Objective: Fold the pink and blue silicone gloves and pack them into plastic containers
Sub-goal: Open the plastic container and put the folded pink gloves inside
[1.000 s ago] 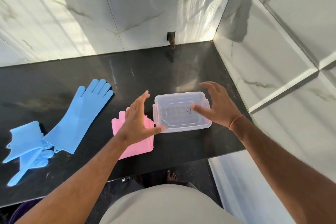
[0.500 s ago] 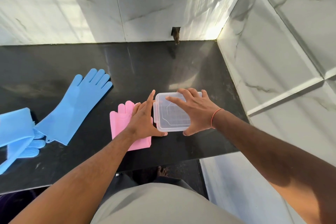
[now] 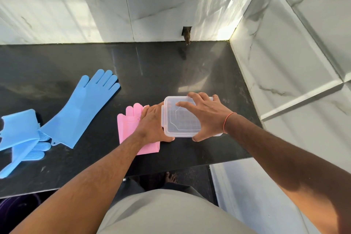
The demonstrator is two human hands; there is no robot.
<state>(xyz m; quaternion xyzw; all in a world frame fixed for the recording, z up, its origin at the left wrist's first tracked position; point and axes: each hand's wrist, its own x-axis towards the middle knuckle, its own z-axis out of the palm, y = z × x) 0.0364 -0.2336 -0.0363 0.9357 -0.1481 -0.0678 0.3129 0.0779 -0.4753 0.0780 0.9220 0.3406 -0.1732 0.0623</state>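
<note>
Container: we see a clear plastic container with its lid on, standing on the black tabletop at about 3 o'clock from the pink glove, close to the near edge.
Right hand: our right hand lies over the lid, fingers spread and curled down over its far rim, thumb hooked at the near corner; this grip is clamped on the container.
Left hand: our left hand sits against the container's left side at 9 o'clock, thumb along the near bottom edge, fingers tucked behind the left wall; the grip looks closed on the container, though the fingertips are hidden.
Pink glove: a folded pink glove lies flat on the tabletop just left of the container, partly under our left wrist, its fingers pointing to 12 o'clock.
Blue glove, flat: one blue glove lies stretched out at 9 o'clock from the pink one, fingers toward 1 o'clock, cuff toward 7 o'clock.
Blue glove, folded: a second, folded blue glove lies at the far left, touching the flat one's cuff; its bristled fingers point to 7 o'clock.
Surroundings: white marble wall tiles rise at 12 and 3 o'clock; a red thread circles our right wrist.
</note>
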